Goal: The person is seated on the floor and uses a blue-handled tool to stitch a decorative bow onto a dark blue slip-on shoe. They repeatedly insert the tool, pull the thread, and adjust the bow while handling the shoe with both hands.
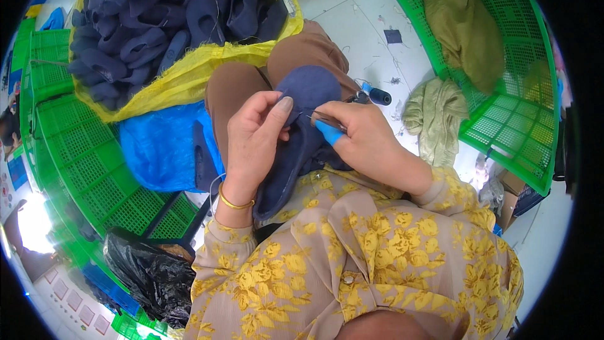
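Observation:
A dark navy slipper [308, 85] lies over my lap, with its rounded end on my knees and its other part reaching back toward my shirt. My left hand [258, 132] is closed, thumb and fingers pinching at the slipper's edge; a fine thread may be there, but it is too small to make out. Close beside it, my right hand [371, 141] grips a thin dark metal tool [329, 122], its tip pointing at the slipper near my left fingertips. Blue wrapping [328, 132] covers a finger of that hand. More navy material bunches under my right hand.
A yellow sack [189, 66] full of navy slippers stands beyond my knees at left. Green plastic crates [75, 170] line the left; another green crate [513, 138] with olive cloth [465, 31] stands right. A blue bag [154, 145] and black bag [151, 271] lie left. Scraps litter the floor.

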{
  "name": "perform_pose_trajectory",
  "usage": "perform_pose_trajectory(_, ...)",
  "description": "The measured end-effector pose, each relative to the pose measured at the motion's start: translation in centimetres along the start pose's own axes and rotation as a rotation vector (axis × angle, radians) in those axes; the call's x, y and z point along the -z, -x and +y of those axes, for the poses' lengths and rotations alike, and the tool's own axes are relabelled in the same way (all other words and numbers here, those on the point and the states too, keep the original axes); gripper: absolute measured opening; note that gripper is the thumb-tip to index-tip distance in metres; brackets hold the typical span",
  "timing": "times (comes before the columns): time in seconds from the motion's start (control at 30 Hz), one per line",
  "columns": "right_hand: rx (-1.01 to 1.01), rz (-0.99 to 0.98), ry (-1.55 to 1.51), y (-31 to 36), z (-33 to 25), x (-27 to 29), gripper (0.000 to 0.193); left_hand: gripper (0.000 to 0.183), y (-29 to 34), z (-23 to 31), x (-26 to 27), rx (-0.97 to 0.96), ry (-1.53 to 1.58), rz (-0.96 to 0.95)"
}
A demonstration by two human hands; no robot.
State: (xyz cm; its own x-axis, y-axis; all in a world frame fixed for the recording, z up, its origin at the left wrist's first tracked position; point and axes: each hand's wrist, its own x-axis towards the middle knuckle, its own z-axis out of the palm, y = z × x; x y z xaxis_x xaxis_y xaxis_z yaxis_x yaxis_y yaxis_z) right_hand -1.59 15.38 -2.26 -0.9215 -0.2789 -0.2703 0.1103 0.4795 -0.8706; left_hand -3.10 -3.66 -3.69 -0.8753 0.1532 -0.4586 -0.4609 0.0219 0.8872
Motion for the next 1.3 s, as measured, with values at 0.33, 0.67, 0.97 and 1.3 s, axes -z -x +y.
perform_pose_trajectory(0.33,0.056,0.033,-0.084,0.2,1.6,-1.0,0.036,0.019,-0.1,0.0,0.0,0.039,0.026,0.014)
perform_pose_trajectory(0.67,0.135,0.126,-0.075,0.2,2.9,-2.3,0.038,0.019,-0.6,-0.5,-0.3,0.149,0.083,0.026)
perform_pose_trajectory(0.97,0.123,0.177,-0.019,-0.1,2.8,-2.8,0.038,0.017,-0.9,-0.8,-0.5,0.171,0.111,-0.019)
perform_pose_trajectory(1.3,0.083,0.033,0.11,0.1,2.4,-1.3,0.036,0.017,-1.0,-0.8,0.3,0.254,0.234,-0.099)
